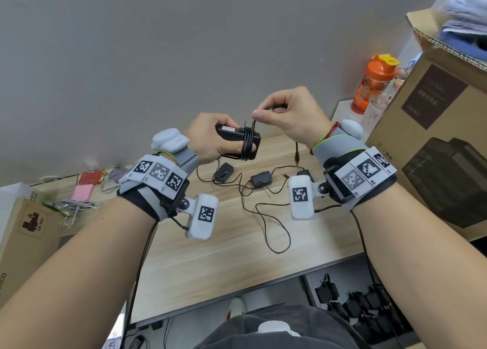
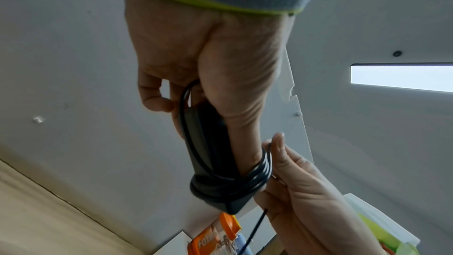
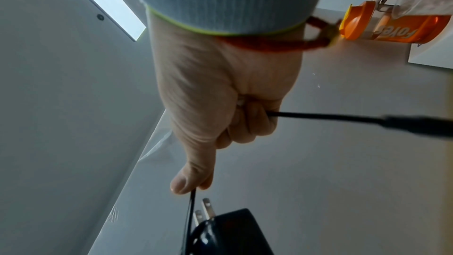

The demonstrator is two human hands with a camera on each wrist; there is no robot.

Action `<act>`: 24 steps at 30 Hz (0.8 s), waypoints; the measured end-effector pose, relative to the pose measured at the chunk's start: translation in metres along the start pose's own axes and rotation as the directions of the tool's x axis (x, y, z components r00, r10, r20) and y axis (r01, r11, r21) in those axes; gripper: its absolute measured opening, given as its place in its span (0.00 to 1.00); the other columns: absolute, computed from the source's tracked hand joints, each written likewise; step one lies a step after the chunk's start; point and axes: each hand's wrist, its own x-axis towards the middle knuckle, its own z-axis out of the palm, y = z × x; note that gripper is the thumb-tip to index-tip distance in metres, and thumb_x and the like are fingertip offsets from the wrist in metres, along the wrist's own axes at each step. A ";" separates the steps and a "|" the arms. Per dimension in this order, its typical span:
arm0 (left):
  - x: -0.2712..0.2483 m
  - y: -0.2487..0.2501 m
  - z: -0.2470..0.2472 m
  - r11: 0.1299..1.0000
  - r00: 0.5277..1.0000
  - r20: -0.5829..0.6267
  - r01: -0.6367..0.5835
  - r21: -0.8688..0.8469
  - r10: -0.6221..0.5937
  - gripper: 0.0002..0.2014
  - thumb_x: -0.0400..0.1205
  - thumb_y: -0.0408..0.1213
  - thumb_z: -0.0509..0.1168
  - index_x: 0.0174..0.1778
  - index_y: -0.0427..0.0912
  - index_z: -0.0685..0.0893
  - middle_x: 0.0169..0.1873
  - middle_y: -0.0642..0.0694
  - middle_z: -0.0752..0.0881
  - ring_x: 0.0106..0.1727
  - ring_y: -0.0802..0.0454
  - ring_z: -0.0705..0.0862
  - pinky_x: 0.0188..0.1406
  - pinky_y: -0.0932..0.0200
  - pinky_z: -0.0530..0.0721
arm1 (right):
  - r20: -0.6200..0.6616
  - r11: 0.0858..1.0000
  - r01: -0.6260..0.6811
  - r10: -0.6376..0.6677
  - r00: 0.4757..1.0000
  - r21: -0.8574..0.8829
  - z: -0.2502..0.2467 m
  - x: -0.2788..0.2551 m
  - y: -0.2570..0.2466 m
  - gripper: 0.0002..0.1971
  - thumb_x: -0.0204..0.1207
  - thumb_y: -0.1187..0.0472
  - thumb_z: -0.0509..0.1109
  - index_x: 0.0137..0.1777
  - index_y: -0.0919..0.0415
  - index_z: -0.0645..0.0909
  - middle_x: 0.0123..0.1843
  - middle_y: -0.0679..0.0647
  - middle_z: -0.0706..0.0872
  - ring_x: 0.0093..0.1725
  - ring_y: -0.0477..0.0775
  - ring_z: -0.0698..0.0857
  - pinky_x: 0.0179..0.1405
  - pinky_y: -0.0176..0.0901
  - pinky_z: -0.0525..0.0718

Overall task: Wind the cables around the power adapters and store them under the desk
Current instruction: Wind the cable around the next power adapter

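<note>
while the left hand [image 1: 208, 135] wraps its grip round a black power adapter [image 1: 238, 141] at frame centre, several cable [image 1: 247, 143] turns circle the adapter's right end. the right hand [image 1: 292, 114], just right and above, pinches the cable's free length between thumb and curled fingers, its plug end [image 1: 297, 157] dangling below. beneath both lies the pale wood worktop [image 1: 210, 243], carrying two more unwound adapters [image 1: 224, 172] [image 1: 261, 179]. a grey wall [image 1: 184, 45] fills the upper frame; an orange bottle [image 1: 373, 84] and cardboard box [image 1: 437, 138] sit right.
</note>
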 end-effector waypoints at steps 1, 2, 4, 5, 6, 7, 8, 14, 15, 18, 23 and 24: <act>0.000 0.002 0.001 1.000 1.000 0.024 -0.015 0.000 0.015 0.20 0.56 0.51 0.87 0.36 0.50 0.87 0.32 0.53 0.88 0.34 0.56 0.85 0.41 0.54 0.86 | -0.005 1.000 -0.001 0.001 1.000 0.004 -0.001 0.001 0.002 0.06 0.72 0.55 0.80 0.37 0.54 0.88 0.36 0.64 0.89 0.36 0.45 0.81 0.45 0.43 0.84; -0.002 0.004 0.002 0.999 0.998 0.044 -0.035 -0.002 0.035 0.19 0.57 0.49 0.87 0.36 0.49 0.86 0.31 0.53 0.88 0.33 0.57 0.84 0.40 0.54 0.85 | -0.007 1.000 -0.003 0.003 1.000 0.009 -0.002 0.002 0.002 0.06 0.73 0.56 0.80 0.38 0.55 0.88 0.36 0.65 0.89 0.36 0.46 0.81 0.45 0.40 0.84; -0.003 0.009 0.003 0.997 0.995 0.071 -0.062 -0.036 0.064 0.18 0.60 0.44 0.87 0.37 0.47 0.86 0.31 0.51 0.87 0.32 0.56 0.83 0.39 0.52 0.87 | -0.013 1.000 -0.007 0.007 1.000 0.008 -0.002 0.003 0.006 0.07 0.73 0.54 0.79 0.38 0.56 0.88 0.36 0.66 0.88 0.37 0.47 0.79 0.45 0.39 0.82; -0.003 0.011 0.004 0.996 0.994 0.078 -0.067 -0.064 0.072 0.19 0.59 0.44 0.87 0.38 0.45 0.86 0.32 0.49 0.87 0.33 0.54 0.84 0.41 0.47 0.89 | -0.014 1.000 -0.010 0.010 1.000 0.001 -0.002 0.003 0.009 0.08 0.74 0.53 0.79 0.38 0.55 0.88 0.35 0.64 0.87 0.37 0.46 0.79 0.44 0.39 0.81; -0.003 0.012 0.004 0.994 0.994 0.082 -0.072 -0.087 0.079 0.20 0.58 0.46 0.87 0.38 0.45 0.86 0.33 0.46 0.88 0.34 0.51 0.85 0.43 0.42 0.90 | -0.009 1.000 -0.020 0.020 1.000 -0.001 0.000 0.003 0.012 0.08 0.75 0.53 0.77 0.37 0.54 0.88 0.34 0.58 0.87 0.36 0.44 0.79 0.44 0.38 0.79; -0.002 0.014 0.004 0.992 0.993 0.084 -0.076 -0.106 0.085 0.22 0.56 0.48 0.86 0.38 0.45 0.86 0.33 0.44 0.88 0.34 0.49 0.85 0.44 0.38 0.89 | 0.000 1.000 -0.024 0.024 1.000 0.000 0.001 0.003 0.015 0.08 0.77 0.54 0.76 0.37 0.54 0.87 0.33 0.51 0.86 0.35 0.41 0.79 0.43 0.35 0.78; -0.002 0.014 0.004 0.989 0.992 0.086 -0.081 -0.123 0.092 0.23 0.55 0.50 0.86 0.39 0.45 0.86 0.34 0.43 0.88 0.35 0.47 0.85 0.44 0.36 0.89 | 0.006 1.000 -0.029 0.029 1.000 0.002 0.004 0.002 0.017 0.09 0.79 0.54 0.74 0.37 0.53 0.87 0.32 0.47 0.86 0.34 0.40 0.78 0.42 0.33 0.77; -0.001 0.018 0.008 0.972 0.995 0.001 -0.092 -0.217 0.095 0.19 0.61 0.48 0.86 0.41 0.47 0.86 0.35 0.46 0.86 0.37 0.50 0.83 0.46 0.39 0.87 | 0.022 0.990 -0.136 0.137 0.990 -0.026 0.021 -0.007 0.032 0.17 0.84 0.56 0.67 0.38 0.67 0.85 0.24 0.43 0.68 0.23 0.39 0.62 0.25 0.35 0.60; -0.001 0.020 0.008 0.965 0.996 -0.030 -0.092 -0.246 0.088 0.19 0.61 0.50 0.85 0.40 0.48 0.86 0.35 0.47 0.86 0.37 0.50 0.82 0.47 0.38 0.87 | 0.036 0.989 -0.148 0.149 0.988 -0.026 0.024 -0.009 0.034 0.17 0.84 0.56 0.68 0.35 0.61 0.84 0.22 0.40 0.66 0.22 0.40 0.61 0.26 0.37 0.59; 0.002 0.022 0.007 0.951 0.988 -0.134 -0.108 -0.290 0.072 0.22 0.57 0.57 0.81 0.41 0.50 0.86 0.36 0.49 0.87 0.39 0.53 0.83 0.50 0.47 0.85 | 0.116 0.990 -0.132 0.136 0.984 -0.045 0.033 -0.017 0.035 0.15 0.85 0.52 0.66 0.37 0.53 0.88 0.17 0.40 0.67 0.21 0.41 0.64 0.27 0.38 0.60; 0.010 0.011 0.005 0.952 0.971 -0.239 -0.068 -0.299 -0.006 0.21 0.61 0.53 0.84 0.42 0.47 0.85 0.39 0.47 0.88 0.42 0.51 0.86 0.56 0.42 0.88 | 0.161 0.996 -0.082 0.085 0.983 -0.024 0.041 -0.019 0.030 0.11 0.83 0.53 0.67 0.45 0.52 0.91 0.19 0.42 0.66 0.24 0.44 0.64 0.28 0.40 0.64; 0.012 0.008 0.005 0.954 0.966 -0.259 -0.056 -0.294 -0.024 0.19 0.64 0.49 0.84 0.42 0.47 0.85 0.38 0.48 0.88 0.41 0.52 0.86 0.55 0.43 0.89 | 0.158 0.996 -0.087 0.092 0.983 -0.033 0.041 -0.019 0.029 0.10 0.82 0.53 0.69 0.45 0.50 0.91 0.20 0.43 0.67 0.25 0.46 0.65 0.29 0.40 0.64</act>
